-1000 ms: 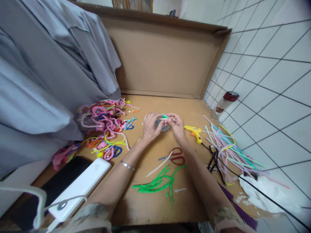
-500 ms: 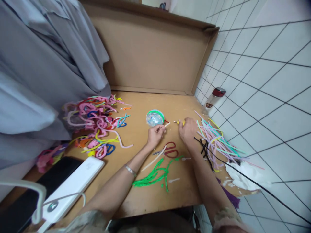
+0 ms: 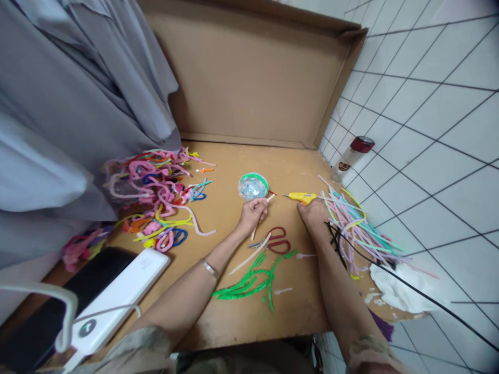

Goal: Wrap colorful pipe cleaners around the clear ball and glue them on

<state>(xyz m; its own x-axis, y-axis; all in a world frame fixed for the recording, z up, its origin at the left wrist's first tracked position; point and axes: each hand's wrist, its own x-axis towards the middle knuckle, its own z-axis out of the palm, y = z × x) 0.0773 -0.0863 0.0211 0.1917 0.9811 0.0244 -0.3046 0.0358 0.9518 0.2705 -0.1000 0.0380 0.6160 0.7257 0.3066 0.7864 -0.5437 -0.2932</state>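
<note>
Left hand: fingers closed on pale strip, just beside round clear dish. Right hand: at yellow glue gun, finger spread unclear. Red-handled scissors nearer the wearer on surface.

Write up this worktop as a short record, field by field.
Left hand: pinching a pale strip
Right hand: around the grip of a yellow glue gun
Beyond left hand: round clear item, green near its rim
Nearer the person: red-handled scissors, green strips
Far left: tangled colourful pile
Far right: red-lidded container
</note>
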